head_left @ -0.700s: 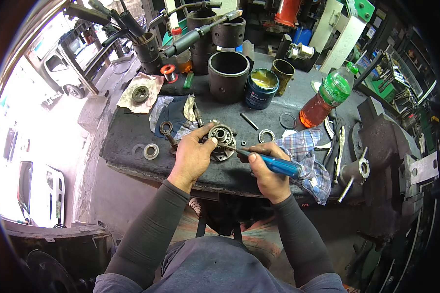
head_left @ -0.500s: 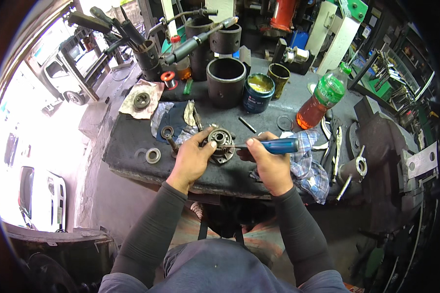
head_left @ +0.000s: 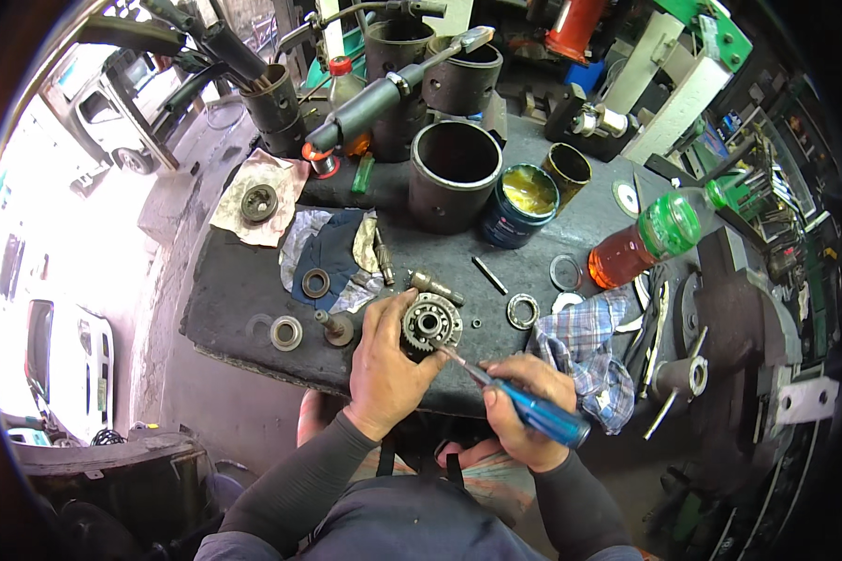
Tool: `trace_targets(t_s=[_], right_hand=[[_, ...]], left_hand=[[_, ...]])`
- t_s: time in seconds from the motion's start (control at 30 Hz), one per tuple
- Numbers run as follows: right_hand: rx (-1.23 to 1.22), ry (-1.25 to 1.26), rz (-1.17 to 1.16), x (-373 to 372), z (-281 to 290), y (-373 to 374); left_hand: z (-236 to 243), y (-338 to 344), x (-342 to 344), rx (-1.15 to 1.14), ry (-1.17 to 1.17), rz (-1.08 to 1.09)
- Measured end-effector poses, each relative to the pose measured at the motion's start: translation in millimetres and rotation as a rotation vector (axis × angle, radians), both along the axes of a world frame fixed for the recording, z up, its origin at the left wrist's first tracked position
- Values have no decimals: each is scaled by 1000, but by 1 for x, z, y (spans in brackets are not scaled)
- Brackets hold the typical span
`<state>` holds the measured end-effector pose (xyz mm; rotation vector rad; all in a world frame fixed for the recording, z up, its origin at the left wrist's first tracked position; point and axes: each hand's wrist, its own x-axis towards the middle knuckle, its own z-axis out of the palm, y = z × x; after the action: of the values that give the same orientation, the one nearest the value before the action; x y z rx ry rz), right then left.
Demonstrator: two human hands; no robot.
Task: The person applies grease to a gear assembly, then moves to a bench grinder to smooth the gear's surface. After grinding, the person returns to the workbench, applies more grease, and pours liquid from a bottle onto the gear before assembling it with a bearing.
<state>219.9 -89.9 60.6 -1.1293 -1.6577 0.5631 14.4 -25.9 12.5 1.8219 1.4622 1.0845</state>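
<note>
My left hand (head_left: pixel 391 369) is closed round a metal gear assembly (head_left: pixel 430 322) with a toothed rim and central hub, thumb at its lower side. My right hand (head_left: pixel 524 411) grips a blue-handled screwdriver (head_left: pixel 557 425), its metal tip touching the gear's lower edge. A cylindrical metal part (head_left: pixel 437 288) lies just above the gear. To its right are a tiny ring (head_left: pixel 476 323) and a bearing (head_left: pixel 523 311). To the left are a flanged shaft (head_left: pixel 340 330) and a metal ring (head_left: pixel 285 334).
The dark workbench (head_left: pixel 225 313) holds large steel cylinders (head_left: pixel 454 173), a blue grease tub (head_left: pixel 519 229), a bottle of red liquid (head_left: pixel 655 234), a plaid rag (head_left: pixel 585 369), cloths (head_left: pixel 337 257) and a paper sheet (head_left: pixel 239 187). A vise-like fixture (head_left: pixel 683 374) stands at the right.
The screwdriver has swung from nearly level to diagonal, its handle lower toward me, with my right hand lower too. The gear in my left hand looks turned, and the view has shifted.
</note>
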Motion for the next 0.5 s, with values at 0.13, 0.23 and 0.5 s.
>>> trace_targets(t_s=[0.13, 0.23, 0.5], right_hand=[[-128, -64, -14, -13, 37, 8], [-293, -38, -49, -25, 64, 19], [-362, -202, -51, -57, 97, 47]], left_hand=[[6, -1, -1, -87, 46, 11], [7, 0, -6, -132, 53, 21], [0, 5, -8, -183, 46, -24]])
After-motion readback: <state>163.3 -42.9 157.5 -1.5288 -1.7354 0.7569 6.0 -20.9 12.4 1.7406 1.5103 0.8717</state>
